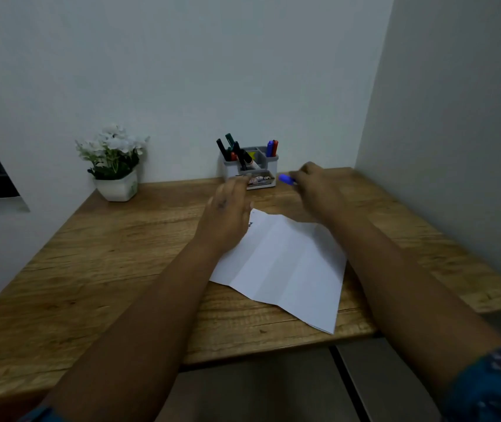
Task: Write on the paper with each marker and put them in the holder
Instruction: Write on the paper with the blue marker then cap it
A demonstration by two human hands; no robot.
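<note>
Right hand: our fingers curl round a blue marker, its rounded end poking out toward the holder; the rest is hidden in the grip and blurred.

Left hand: fingers straight and together, raised in front of the holder, holding nothing; its fingertips are blurred.

Holder: grey-and-white plastic, compartmented, standing at the wall. Its front label reads partly "OP"; the rest is illegible. Black, green, red and blue markers stand inside.

Paper: white, creased sheet lying in front of the holder, dark writing at its far corner, too small to read.

Table: wood-grain top.

Potted white flowers: left of the holder, white square pot.
</note>
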